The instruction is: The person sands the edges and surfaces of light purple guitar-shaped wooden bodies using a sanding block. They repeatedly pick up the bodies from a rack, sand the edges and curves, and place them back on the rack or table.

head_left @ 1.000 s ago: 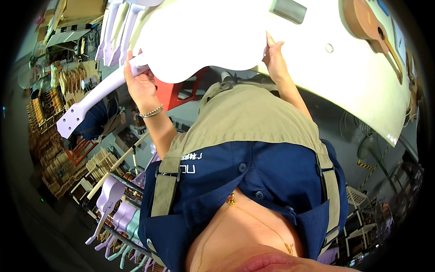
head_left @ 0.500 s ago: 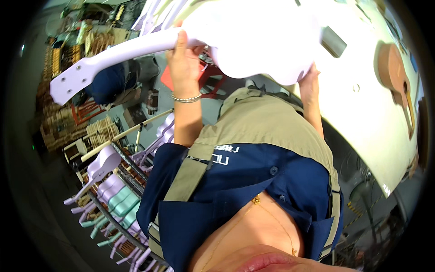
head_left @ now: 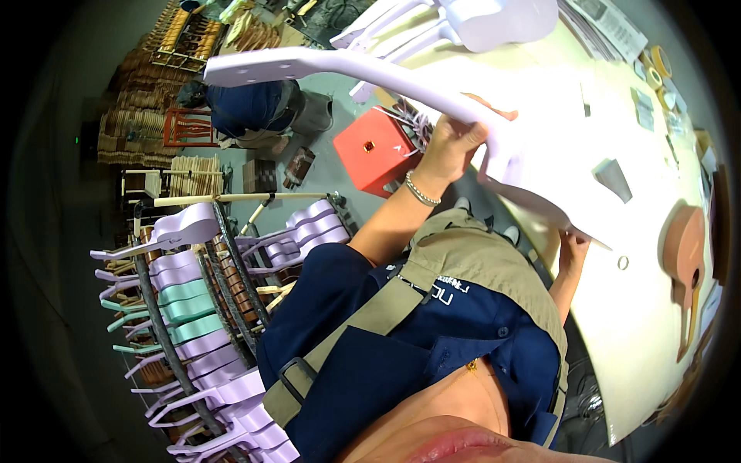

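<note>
A lilac ukulele (head_left: 374, 71) is held tilted over the pale table, its neck pointing to the far left and its pegless headstock showing tuner holes. My left hand (head_left: 451, 150) wraps around the neck near where it joins the body, thumb on the near side. With its fingers closed on the body's lower edge, my right hand (head_left: 572, 253) supports the other end. Glare washes out much of the body, so its outline blends into the tabletop.
More lilac ukuleles (head_left: 502, 23) lie on the far part of the table (head_left: 617, 339). A brown ukulele (head_left: 683, 251), sanding block (head_left: 613, 179) and tape rolls (head_left: 661, 62) are right. A red stool (head_left: 370, 147), crouching person (head_left: 251, 112) and rack of ukuleles (head_left: 193, 316) are left.
The ukulele has tipped from face-on to nearly edge-on, and its headstock has swung up and to the right. My view has turned, showing more of the rack and stool.
</note>
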A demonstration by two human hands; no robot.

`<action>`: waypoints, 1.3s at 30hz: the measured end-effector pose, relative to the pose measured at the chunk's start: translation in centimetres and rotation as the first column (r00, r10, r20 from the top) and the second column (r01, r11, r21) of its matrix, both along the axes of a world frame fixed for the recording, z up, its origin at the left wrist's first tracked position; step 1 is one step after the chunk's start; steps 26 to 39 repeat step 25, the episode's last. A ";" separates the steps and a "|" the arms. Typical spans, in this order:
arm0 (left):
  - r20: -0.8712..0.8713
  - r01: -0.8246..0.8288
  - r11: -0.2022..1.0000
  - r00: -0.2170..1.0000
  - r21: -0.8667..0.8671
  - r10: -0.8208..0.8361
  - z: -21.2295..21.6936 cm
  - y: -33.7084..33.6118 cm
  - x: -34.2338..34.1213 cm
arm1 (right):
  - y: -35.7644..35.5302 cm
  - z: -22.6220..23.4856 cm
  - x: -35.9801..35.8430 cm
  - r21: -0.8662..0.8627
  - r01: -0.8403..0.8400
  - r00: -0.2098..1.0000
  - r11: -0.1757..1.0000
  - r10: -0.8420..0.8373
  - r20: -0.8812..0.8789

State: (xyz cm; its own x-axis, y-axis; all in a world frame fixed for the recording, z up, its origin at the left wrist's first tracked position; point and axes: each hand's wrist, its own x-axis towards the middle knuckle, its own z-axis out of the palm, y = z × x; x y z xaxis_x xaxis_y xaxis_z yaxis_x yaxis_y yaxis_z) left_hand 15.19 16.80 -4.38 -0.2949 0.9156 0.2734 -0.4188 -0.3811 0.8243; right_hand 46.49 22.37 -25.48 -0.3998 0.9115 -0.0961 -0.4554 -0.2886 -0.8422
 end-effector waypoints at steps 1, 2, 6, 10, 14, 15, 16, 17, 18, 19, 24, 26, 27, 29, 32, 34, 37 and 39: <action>0.023 -0.040 0.997 0.999 -0.073 0.042 0.6 -0.1 0.4 | 0.2 0.5 -0.2 0.044 -0.007 1.000 0.999 0.008 -0.022; -0.032 -0.080 0.991 0.997 -0.109 0.077 1.1 -0.3 0.7 | 0.2 1.1 -0.3 -0.062 0.070 0.996 0.996 -0.073 -0.043; -0.158 -0.175 0.965 0.977 -0.196 0.145 2.6 -0.9 0.8 | -0.9 7.7 -3.5 -0.289 0.227 0.974 0.930 -0.212 0.081; -0.170 -0.141 0.966 0.980 -0.215 0.105 2.8 -0.8 0.7 | -0.9 8.3 -3.4 -0.334 0.194 0.979 0.922 -0.201 0.013; -0.204 -0.119 0.967 0.976 -0.224 0.073 3.5 -0.8 0.8 | -1.0 8.0 -3.7 -0.338 0.171 0.979 0.926 -0.198 -0.046; -0.200 -0.118 0.965 0.977 -0.236 0.071 3.6 -0.9 1.1 | -1.2 8.1 -3.5 -0.350 0.176 0.979 0.920 -0.202 -0.040; -0.196 -0.117 0.962 0.978 -0.248 0.068 3.6 -0.9 1.3 | -1.1 8.3 -3.7 -0.364 0.182 0.977 0.914 -0.208 -0.034; -0.188 -0.118 0.963 0.979 -0.243 0.073 3.2 -0.6 1.0 | -0.9 8.3 -3.8 -0.378 0.189 0.976 0.906 -0.215 -0.028; -0.160 -0.111 0.969 0.984 -0.222 0.077 2.6 -0.4 0.8 | -0.8 7.9 -3.6 -0.372 0.218 0.974 0.902 -0.223 0.030; -0.149 -0.125 0.967 0.984 -0.221 0.094 2.9 -0.4 0.7 | -0.5 7.2 -3.4 -0.368 0.243 0.970 0.897 -0.227 0.088; -0.119 -0.118 0.966 0.989 -0.228 0.093 3.2 -0.5 0.5 | -1.2 8.7 -4.1 -0.325 0.118 0.985 0.938 -0.153 -0.084; -0.128 -0.110 0.960 0.989 -0.257 0.079 3.2 -0.6 0.6 | -1.4 9.7 -4.6 -0.317 0.084 0.982 0.945 -0.133 -0.137; -0.128 -0.110 0.960 0.989 -0.257 0.079 3.2 -0.6 0.6 | -1.4 9.7 -4.6 -0.317 0.084 0.982 0.945 -0.133 -0.137; -0.128 -0.110 0.960 0.989 -0.257 0.079 3.2 -0.6 0.6 | -1.4 9.7 -4.6 -0.317 0.084 0.982 0.945 -0.133 -0.137; -0.128 -0.110 0.960 0.989 -0.257 0.079 3.2 -0.6 0.6 | -1.4 9.7 -4.6 -0.317 0.084 0.982 0.945 -0.133 -0.137; -0.128 -0.110 0.960 0.989 -0.257 0.079 3.2 -0.6 0.6 | -1.4 9.7 -4.6 -0.317 0.084 0.982 0.945 -0.133 -0.137; -0.128 -0.110 0.960 0.989 -0.257 0.079 3.2 -0.6 0.6 | -1.4 9.7 -4.6 -0.317 0.084 0.982 0.945 -0.133 -0.137; -0.128 -0.110 0.960 0.989 -0.257 0.079 3.2 -0.6 0.6 | -1.4 9.7 -4.6 -0.317 0.084 0.982 0.945 -0.133 -0.137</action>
